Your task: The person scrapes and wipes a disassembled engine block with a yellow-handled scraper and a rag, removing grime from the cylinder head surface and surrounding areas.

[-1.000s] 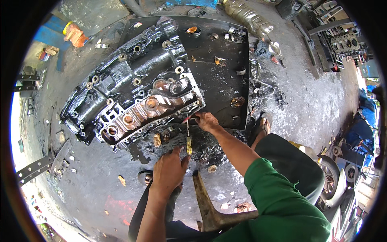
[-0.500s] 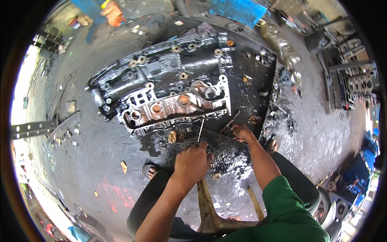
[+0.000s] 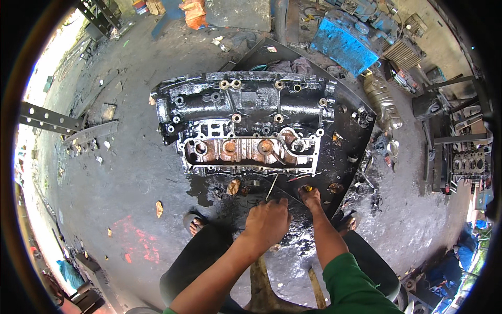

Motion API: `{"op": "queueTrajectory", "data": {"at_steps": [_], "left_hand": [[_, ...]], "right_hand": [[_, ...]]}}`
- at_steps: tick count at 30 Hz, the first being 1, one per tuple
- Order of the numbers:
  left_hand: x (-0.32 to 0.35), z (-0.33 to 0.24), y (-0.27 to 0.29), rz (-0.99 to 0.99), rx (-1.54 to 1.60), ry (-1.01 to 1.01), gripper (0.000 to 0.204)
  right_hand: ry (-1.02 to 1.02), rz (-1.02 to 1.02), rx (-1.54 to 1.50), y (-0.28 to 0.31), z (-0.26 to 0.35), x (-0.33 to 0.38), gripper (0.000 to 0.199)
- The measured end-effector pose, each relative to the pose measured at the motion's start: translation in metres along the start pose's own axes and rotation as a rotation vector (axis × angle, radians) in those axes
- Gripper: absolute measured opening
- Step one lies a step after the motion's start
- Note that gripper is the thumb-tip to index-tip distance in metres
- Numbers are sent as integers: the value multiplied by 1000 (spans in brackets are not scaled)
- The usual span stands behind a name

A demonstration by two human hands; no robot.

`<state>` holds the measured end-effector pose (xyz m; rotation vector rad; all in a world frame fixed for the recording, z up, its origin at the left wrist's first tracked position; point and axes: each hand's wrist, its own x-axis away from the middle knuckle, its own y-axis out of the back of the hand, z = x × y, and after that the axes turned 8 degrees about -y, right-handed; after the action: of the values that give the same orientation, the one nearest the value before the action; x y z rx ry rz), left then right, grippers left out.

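A black, oily engine block (image 3: pixel 251 102) lies on a dark metal tray (image 3: pixel 340 165), its rust-brown cavity (image 3: pixel 230 148) toward the seated person, probably for easy reach. Just in front of the block, the left hand (image 3: pixel 267 222) has its grip closed around a thin rod (image 3: pixel 272 188) angled at the block's near edge, perhaps for control. The right hand (image 3: pixel 310 198), near the block's front right corner, curls by a yellow piece (image 3: pixel 309 188); whether its grip holds it, I cannot tell. The left palm hides the rod's lower end; the block hides its own underside.
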<state>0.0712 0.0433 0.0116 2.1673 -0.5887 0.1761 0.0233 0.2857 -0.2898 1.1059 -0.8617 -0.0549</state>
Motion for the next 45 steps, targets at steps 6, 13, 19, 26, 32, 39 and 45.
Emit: {"op": "queueTrajectory", "data": {"at_steps": [6, 13, 19, 26, 32, 39, 45], "left_hand": [[7, -1, 17, -92, 23, -73, 35], [15, -5, 19, -26, 2, -80, 35], [21, 10, 33, -27, 31, -65, 37], [38, 23, 44, -116, 24, -69, 35], [34, 19, 45, -145, 47, -70, 35], [39, 18, 44, -152, 25, -101, 36], [28, 9, 37, -119, 21, -104, 37]], "right_hand": [[340, 160, -443, 160, 20, 73, 23], [1063, -134, -617, 238, 246, 179, 20], [1122, -172, -515, 219, 267, 137, 8], [1046, -269, -205, 232, 268, 158, 10], [1290, -373, -102, 222, 260, 119, 12], [1231, -451, 79, 273, 201, 114, 13], [1326, -255, -241, 232, 248, 129, 8]]}}
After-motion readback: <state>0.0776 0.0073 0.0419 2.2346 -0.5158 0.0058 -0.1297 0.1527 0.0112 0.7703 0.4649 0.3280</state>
